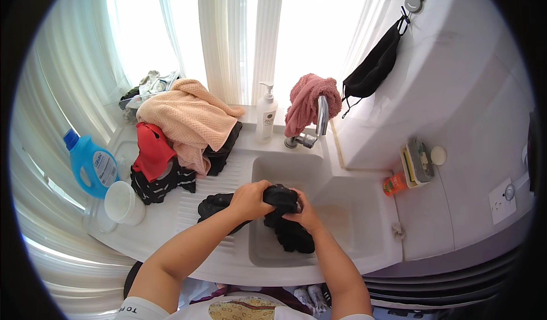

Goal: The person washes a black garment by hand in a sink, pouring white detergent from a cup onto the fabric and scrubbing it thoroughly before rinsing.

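Observation:
Both my hands grip a bunched black cloth garment (294,235) over the left part of the white sink basin (353,229). My left hand (252,198) is closed on it from above, near the basin's left edge. On the other side, my right hand (306,212) has its fingers wrapped round a fold of the same garment. One end hangs down into the basin. Another black part lies left of the basin on the ribbed washboard (194,197), partly hidden behind my left wrist. Whether that part belongs to the same piece I cannot tell.
Left of the basin lie a peach towel (188,112), a red cloth (152,152) and black-and-white clothing (162,183). Nearby stand a blue detergent bottle (94,166), a white tub (123,203) and a pump bottle (266,115). A pink towel (310,100) hangs over the faucet (322,117).

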A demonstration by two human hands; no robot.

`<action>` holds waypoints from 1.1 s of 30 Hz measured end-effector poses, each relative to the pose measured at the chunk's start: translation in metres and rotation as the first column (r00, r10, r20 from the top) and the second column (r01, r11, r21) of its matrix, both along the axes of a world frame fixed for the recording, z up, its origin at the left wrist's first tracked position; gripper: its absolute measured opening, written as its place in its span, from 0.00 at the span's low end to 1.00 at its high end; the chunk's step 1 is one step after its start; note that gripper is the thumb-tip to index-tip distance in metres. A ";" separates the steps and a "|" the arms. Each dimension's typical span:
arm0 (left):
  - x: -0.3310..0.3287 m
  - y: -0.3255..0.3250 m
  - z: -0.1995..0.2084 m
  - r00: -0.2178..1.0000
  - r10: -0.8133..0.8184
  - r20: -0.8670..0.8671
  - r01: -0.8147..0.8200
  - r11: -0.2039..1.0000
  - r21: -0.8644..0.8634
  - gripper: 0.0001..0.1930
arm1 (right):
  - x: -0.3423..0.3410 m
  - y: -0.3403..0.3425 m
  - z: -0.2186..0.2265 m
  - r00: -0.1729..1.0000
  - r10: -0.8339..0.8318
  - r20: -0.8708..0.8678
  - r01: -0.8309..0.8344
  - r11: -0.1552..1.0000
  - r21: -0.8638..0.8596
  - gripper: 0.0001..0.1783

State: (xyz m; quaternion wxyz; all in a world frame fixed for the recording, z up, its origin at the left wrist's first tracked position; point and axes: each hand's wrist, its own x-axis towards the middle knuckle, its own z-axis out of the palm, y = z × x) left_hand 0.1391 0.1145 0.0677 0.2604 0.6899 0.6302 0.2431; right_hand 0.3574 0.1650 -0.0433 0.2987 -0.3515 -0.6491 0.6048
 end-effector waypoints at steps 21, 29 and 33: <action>0.010 -0.109 -0.028 -0.355 0.217 0.909 -0.253 0.914 -0.317 0.31 | -0.094 0.044 0.165 0.958 -0.286 -0.012 0.286 0.957 -0.046 0.12; -0.080 -0.184 -0.061 -0.059 0.524 0.850 -0.644 0.631 -0.434 0.37 | -0.189 -0.022 0.171 0.811 -0.033 0.584 -0.222 0.907 0.359 0.24; -0.110 -0.175 -0.065 0.563 0.635 0.528 -0.807 0.560 0.187 0.39 | -0.183 -0.026 0.084 0.687 0.440 0.578 -0.644 0.738 0.203 0.50</action>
